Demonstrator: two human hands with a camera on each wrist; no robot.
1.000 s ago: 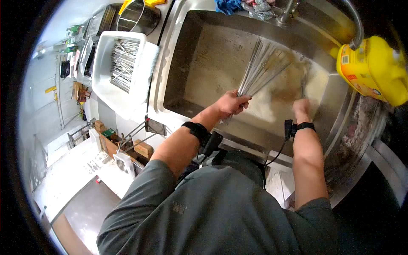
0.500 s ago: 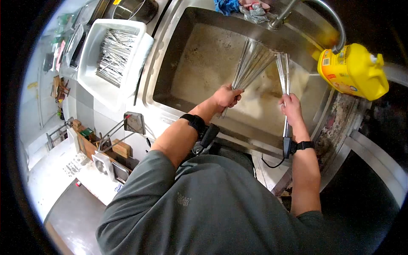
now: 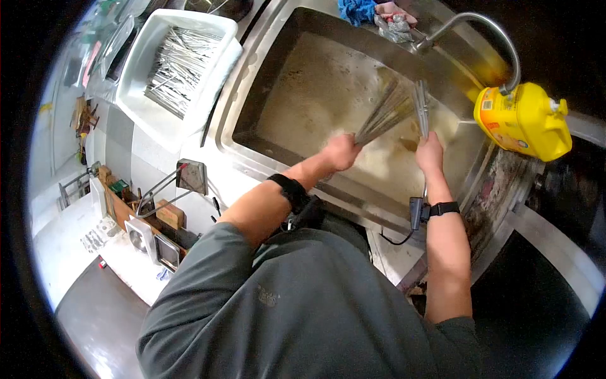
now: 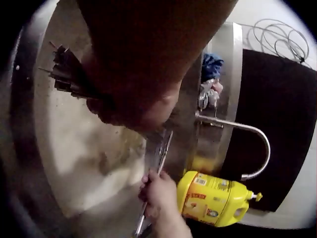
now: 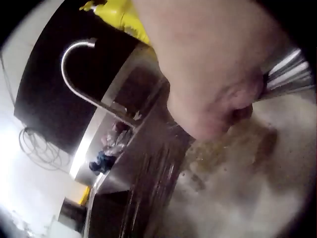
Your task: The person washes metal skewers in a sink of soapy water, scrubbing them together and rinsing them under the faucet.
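Note:
Over the sink, my left hand (image 3: 343, 151) grips a fanned bundle of long, thin metal skewers (image 3: 385, 114), their far ends pointing away from me. The near ends of that bundle (image 4: 67, 74) stick out past the fist in the left wrist view. To its right, my right hand (image 3: 430, 153) holds a narrower bunch of skewers (image 3: 421, 104), close beside the first bundle's tips. In the right wrist view, skewer ends (image 5: 292, 72) emerge from the right fist, and the palm side is hidden. Cloudy, brownish water (image 3: 303, 88) lies beneath both hands.
A metal sink (image 3: 249, 120) surrounds the work. On the left stands a white bin (image 3: 140, 63) full of skewers. A curved faucet (image 3: 514, 47) rises at the back right, near a yellow jug (image 3: 524, 123). A blue cloth (image 3: 357, 11) lies on the back ledge.
My right hand has come up from low in the sink with a bunch of skewers. The left bundle has dipped and its tips lean further right. The head view has shifted slightly.

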